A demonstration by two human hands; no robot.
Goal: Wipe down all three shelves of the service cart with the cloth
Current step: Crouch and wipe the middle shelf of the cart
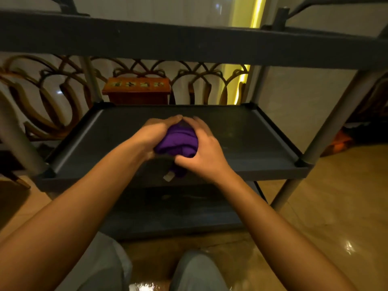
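Both hands hold a bunched purple cloth [178,142] over the middle shelf [262,148] of the dark grey plastic service cart [189,40]. The left hand [156,134] cups its left side, fingers curled on it. The right hand [204,147] presses from the right, its grip closed around the cloth. A small white tag [168,176] hangs below.

Both forearms reach forward toward 12 o'clock, bare, converging. Left hand [156,134] and right hand [204,147] cupped together, fingertips touching at 12, fingers curled closed around cloth [178,143].
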